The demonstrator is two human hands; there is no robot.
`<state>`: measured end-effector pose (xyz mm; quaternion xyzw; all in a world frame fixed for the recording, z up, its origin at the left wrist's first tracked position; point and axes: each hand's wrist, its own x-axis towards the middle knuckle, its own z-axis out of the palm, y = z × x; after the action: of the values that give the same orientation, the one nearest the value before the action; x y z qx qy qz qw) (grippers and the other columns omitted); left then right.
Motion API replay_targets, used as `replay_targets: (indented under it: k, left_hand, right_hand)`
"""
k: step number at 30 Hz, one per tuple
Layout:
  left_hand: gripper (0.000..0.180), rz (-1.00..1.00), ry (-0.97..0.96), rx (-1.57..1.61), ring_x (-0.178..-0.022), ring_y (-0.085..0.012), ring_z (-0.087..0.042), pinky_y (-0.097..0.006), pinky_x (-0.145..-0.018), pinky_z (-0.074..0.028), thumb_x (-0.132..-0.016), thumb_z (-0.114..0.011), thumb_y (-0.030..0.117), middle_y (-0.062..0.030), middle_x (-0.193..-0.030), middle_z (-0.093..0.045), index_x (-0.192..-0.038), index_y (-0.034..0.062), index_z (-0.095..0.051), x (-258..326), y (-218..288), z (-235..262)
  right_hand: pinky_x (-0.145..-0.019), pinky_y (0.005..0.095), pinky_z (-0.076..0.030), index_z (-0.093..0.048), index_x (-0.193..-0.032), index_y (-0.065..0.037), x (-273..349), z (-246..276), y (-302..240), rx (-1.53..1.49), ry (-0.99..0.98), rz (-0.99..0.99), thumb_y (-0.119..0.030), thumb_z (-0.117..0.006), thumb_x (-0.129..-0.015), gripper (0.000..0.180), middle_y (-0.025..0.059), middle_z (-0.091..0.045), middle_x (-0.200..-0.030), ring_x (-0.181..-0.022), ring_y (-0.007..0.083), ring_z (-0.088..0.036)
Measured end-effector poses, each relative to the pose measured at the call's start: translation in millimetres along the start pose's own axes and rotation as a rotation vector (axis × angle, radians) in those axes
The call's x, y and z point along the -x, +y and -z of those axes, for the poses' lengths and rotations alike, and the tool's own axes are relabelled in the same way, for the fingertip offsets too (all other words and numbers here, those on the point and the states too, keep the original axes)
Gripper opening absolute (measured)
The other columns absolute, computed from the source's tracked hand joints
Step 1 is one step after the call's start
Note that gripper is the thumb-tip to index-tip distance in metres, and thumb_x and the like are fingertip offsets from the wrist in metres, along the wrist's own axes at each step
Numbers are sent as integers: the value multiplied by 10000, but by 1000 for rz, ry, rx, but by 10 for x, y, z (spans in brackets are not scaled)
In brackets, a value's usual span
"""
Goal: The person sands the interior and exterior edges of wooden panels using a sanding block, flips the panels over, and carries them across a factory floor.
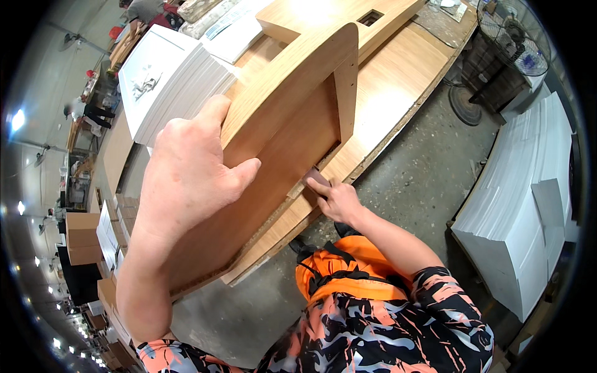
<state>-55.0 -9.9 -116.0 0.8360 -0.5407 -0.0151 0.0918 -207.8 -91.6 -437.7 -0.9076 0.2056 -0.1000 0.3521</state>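
Note:
A wood-grain panel (283, 140) with a raised frame and one rounded corner stands tilted on edge on the workbench. My left hand (186, 171) grips its upper edge, the thumb on the recessed inner face and the fingers hidden behind. Near the panel's lower edge, by a small dark notch, my right hand (341, 202) pinches a small brown piece that looks like folded sandpaper (318, 176). The piece rests against the lower edge of the frame.
Another wood-grain panel (339, 22) with a square cutout lies farther back on the workbench (404, 78). White panels (177, 93) are stacked at the left, and more white sheets (504, 230) at the right. A floor fan (513, 43) stands far right. Two other people work at the far left.

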Motion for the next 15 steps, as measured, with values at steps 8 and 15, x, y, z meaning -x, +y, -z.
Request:
replay_targets:
  k: [8,15]
  left_hand:
    - [392,68,-47,36,-723,-393,-654,-388,-659,-527,-667,-762,125,-238,-734,-631,-962,-33,-558,-38,129,30]
    - [393,28,2,7,-696,-362,-659,-364,-633,-515,-659,-767,120,-233,-742,-639,-961,-34,-568,-13,35,-15]
  right_hand:
    - [-732,470,-563,-598,-1313,-295,-327,-19,130,92,-48,30,-232,-592,-808,509,221,-622,-826,-775,370,-657]
    - [-718,459,-551,-634,-1285,-268,68,13,129,22,-16,51,-204,-602,-795,496,223,-610,-847,-748,374,-636]
